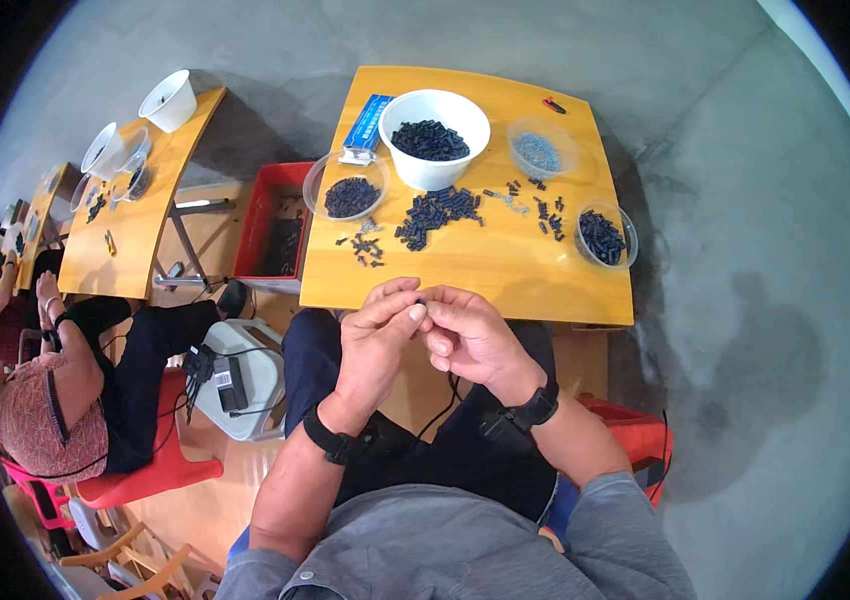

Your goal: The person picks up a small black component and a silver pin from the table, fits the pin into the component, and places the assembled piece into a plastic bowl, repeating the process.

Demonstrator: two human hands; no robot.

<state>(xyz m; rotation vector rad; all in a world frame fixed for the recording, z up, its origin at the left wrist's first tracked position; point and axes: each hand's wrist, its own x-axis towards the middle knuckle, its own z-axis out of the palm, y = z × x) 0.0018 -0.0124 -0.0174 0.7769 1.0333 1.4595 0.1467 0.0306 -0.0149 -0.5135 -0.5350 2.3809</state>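
Note:
My left hand (380, 335) and my right hand (475, 335) meet just off the table's near edge. Their fingertips pinch a small dark part (421, 302) between them, mostly covered by the fingers. Beyond the hands, a pile of small black cylindrical parts (435, 213) lies on the yellow table (525, 275). Behind it stands a white bucket (427, 176) filled with similar black pieces. A clear tub (377, 200) at the left holds small dark parts. Another clear tub (630, 240) at the right contains black ones. Pale blue pieces (537, 152) fill a third tub.
A blue and white box (365, 128) leans by the bucket, and a red-handled tool (554, 105) lies at the far right. Left of the table is a red crate (263, 225). A grey stool (245, 400) with cables stands beside me. Another person (50, 410) sits at the left.

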